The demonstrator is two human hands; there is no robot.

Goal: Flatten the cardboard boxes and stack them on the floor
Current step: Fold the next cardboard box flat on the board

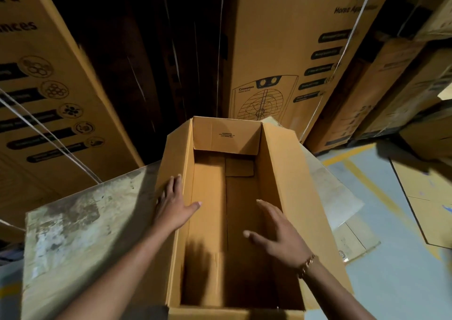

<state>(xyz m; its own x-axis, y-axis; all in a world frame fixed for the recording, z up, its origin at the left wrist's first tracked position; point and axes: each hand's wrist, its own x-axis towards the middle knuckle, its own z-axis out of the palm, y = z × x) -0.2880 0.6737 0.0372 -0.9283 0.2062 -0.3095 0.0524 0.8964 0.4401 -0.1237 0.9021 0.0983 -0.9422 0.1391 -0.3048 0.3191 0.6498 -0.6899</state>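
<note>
The box [227, 136] stood open-topped straight ahead, long axis running away from the person, beside flat cardboard [327, 192] on the floor [391, 258]. The left hand [175, 204] lay straight-fingered on its left wall. The right hand [276, 231] hovered spread and empty over the opening.

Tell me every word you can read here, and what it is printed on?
"Crompton": large, atop the tall right carton.
"Home App...": below it, the end blurred.
"Crompton": small, on the same carton's fan drawing.
"...nces": tall left carton, start cut off.
Black label strips on both cartons: too blurred.
Print on the open box's inner end flap: too small.
</note>
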